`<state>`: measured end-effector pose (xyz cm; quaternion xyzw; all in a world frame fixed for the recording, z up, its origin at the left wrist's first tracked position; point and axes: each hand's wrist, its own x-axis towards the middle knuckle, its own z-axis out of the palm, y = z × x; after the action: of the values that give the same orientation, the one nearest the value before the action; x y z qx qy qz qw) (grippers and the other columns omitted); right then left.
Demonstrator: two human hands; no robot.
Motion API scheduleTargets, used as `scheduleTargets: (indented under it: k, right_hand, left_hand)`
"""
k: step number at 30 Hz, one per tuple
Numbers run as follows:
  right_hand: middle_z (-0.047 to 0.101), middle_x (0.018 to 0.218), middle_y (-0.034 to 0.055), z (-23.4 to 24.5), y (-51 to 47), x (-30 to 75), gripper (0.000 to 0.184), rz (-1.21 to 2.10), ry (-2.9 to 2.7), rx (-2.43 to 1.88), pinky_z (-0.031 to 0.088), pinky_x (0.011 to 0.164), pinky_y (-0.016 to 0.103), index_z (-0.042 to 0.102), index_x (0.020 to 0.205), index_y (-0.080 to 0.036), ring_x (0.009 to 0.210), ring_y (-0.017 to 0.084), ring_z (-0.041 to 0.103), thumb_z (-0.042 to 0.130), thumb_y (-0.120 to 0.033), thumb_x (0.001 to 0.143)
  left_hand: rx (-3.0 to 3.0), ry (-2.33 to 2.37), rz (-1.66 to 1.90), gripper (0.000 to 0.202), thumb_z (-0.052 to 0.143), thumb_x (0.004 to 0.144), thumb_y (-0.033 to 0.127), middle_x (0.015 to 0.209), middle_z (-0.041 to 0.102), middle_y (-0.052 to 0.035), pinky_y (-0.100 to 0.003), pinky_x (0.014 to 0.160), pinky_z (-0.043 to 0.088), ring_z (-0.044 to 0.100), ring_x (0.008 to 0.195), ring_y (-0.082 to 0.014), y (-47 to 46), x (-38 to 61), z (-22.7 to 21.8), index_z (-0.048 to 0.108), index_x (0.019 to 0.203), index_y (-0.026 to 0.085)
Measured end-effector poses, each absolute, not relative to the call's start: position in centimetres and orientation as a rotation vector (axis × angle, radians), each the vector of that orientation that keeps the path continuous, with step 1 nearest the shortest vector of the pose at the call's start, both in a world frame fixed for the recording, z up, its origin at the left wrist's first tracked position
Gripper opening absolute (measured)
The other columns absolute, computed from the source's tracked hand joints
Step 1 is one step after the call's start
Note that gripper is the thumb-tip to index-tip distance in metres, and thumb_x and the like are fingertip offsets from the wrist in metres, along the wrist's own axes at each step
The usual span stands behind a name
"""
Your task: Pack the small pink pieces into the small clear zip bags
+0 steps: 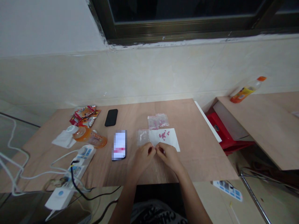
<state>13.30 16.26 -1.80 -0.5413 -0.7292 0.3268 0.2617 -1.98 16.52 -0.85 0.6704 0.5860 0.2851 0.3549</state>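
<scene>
Close together over the near edge of a white sheet of paper are my left hand and my right hand. Both hands are closed in a pinch, fingertips almost meeting; whatever they hold is too small to make out. Several small pink pieces lie on the paper just beyond my right hand. A clear plastic bag lies flat beyond my left hand. Behind the paper rest small clear bags with pink pieces inside.
Left of my hands lie a lit phone, a black phone, an orange drink bottle, snack packets and a power strip with cables. Another bottle leans on the right-hand table, near a red stool.
</scene>
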Motion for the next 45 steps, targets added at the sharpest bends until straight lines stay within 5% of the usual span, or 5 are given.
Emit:
scheduleTargets:
  k: [11, 18, 23, 31, 45]
  right_hand:
    - [0.067, 0.077, 0.0025, -2.5, 16.8, 14.3, 0.026, 0.629, -1.769, -1.6, 0.037, 0.062, 0.024, 0.061, 0.085, -0.021, 0.064, 0.015, 0.059, 0.043, -0.036, 0.095]
    - [0.066, 0.081, 0.0032, -1.0, 16.2, 14.4, 0.025, 0.746, -1.804, -1.334, 0.042, 0.066, 0.026, 0.062, 0.087, -0.021, 0.071, 0.015, 0.058, 0.044, -0.035, 0.096]
    - [0.067, 0.078, 0.0019, -0.7, 16.1, 14.5, 0.025, 0.941, -1.566, -1.323, 0.039, 0.056, 0.024, 0.065, 0.085, -0.021, 0.067, 0.014, 0.058, 0.05, -0.04, 0.092]
    - [0.055, 0.06, -0.0046, -4.1, 17.3, 14.6, 0.021, 1.053, -1.053, -1.251, 0.038, 0.053, 0.023, 0.062, 0.087, -0.021, 0.052, 0.011, 0.048, 0.065, -0.041, 0.08]
    - [0.051, 0.064, -0.0045, -5.5, 17.4, 13.9, 0.03, 1.077, -1.016, -1.279, 0.034, 0.051, 0.022, 0.054, 0.077, -0.022, 0.054, 0.01, 0.045, 0.071, -0.047, 0.074]
  left_hand:
    - [1.689, 1.548, 0.84, 0.021, 0.048, 0.08, 0.021, 0.059, 0.049, 0.0026, -0.025, 0.06, 0.03, 0.047, 0.059, -0.0133, 15.8, -1.2, -0.6, 0.047, 0.059, 0.019]
    - [1.038, 1.512, 1.329, 0.03, 0.058, 0.083, 0.048, 0.101, 0.063, -0.0054, -0.028, 0.08, 0.044, 0.059, 0.094, -0.019, 16.5, -1.2, -3.4, 0.059, 0.098, 0.021]
    - [0.473, 1.105, 1.142, 0.055, 0.052, 0.082, 0.064, 0.106, 0.068, -0.0132, -0.034, 0.078, 0.05, 0.065, 0.094, -0.0235, 17.0, -1.0, -4.4, 0.06, 0.109, 0.016]
    - [0.385, 1.045, 1.131, 0.044, 0.056, 0.086, 0.054, 0.092, 0.07, -0.0085, -0.028, 0.069, 0.054, 0.067, 0.075, -0.0164, 17.1, -1.2, -4.0, 0.06, 0.106, 0.015]
    - [0.495, 1.11, 1.168, 0.053, 0.069, 0.075, 0.051, 0.106, 0.069, -0.0117, -0.03, 0.07, 0.056, 0.071, 0.081, -0.0205, 16.4, -2.0, -2.5, 0.056, 0.113, 0.016]
